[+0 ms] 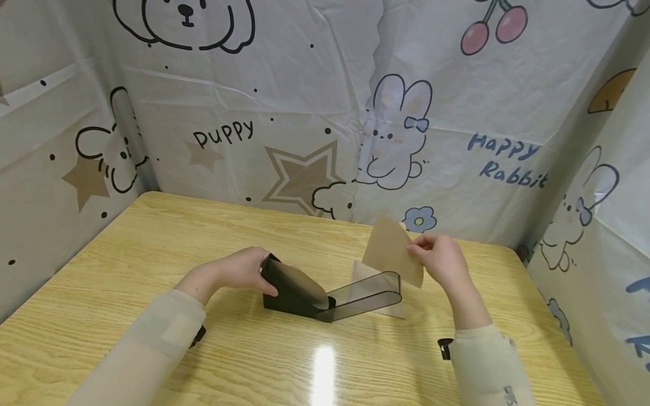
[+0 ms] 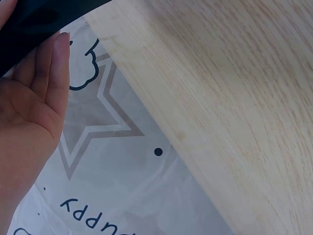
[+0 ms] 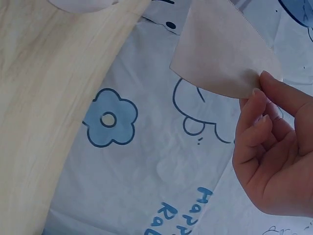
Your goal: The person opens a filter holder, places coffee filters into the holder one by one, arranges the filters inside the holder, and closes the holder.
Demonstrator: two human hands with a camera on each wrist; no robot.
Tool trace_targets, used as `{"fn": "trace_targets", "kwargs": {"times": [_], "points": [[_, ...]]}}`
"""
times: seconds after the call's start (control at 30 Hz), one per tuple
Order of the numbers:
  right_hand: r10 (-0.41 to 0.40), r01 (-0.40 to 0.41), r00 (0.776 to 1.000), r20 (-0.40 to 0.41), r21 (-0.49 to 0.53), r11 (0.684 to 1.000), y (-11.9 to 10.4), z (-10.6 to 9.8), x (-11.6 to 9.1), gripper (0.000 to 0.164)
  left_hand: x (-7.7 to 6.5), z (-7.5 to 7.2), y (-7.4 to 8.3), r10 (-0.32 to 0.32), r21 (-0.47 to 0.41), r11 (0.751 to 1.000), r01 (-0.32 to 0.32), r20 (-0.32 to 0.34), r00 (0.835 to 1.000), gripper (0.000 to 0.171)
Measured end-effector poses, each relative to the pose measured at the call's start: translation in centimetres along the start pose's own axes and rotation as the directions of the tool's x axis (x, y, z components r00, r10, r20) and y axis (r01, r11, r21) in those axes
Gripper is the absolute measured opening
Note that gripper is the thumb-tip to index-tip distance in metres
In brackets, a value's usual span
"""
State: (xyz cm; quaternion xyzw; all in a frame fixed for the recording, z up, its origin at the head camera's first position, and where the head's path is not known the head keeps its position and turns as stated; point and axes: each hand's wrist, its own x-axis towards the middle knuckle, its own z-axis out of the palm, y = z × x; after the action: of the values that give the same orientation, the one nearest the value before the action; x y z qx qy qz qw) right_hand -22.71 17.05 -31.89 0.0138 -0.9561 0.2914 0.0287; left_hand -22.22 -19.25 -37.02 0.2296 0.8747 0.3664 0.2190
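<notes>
1. The left hand (image 1: 244, 272) is curled round the rear end of a black, wedge-shaped box (image 1: 276, 293), thumb on its near face; some of its fingers are hidden in the head view.
2. The right hand (image 1: 442, 259) pinches a tan, fan-shaped paper sheet (image 1: 391, 248) by its right edge between thumb and fingertips; the sheet hangs tilted above the pale wooden worktop (image 1: 228, 361).
3. The box's long axis runs left to right; its smoky transparent flap (image 1: 350, 304) reaches toward the right hand, which is nearer the flap's rounded end; the raised sheet lies right of the box and farther back.
4. A second tan sheet (image 1: 360, 274) lies behind the flap, partly seen through it.
</notes>
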Motion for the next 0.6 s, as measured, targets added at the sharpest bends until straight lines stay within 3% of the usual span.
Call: {"fn": "trace_targets", "kwargs": {"times": [0.6], "points": [[-0.061,0.065,0.996,-0.066,0.056,0.996,-2.9,-2.3,-1.1,0.021,0.0,0.0,0.0,0.014,-0.003,1.0,-0.014,0.004,1.0,0.018]]}}
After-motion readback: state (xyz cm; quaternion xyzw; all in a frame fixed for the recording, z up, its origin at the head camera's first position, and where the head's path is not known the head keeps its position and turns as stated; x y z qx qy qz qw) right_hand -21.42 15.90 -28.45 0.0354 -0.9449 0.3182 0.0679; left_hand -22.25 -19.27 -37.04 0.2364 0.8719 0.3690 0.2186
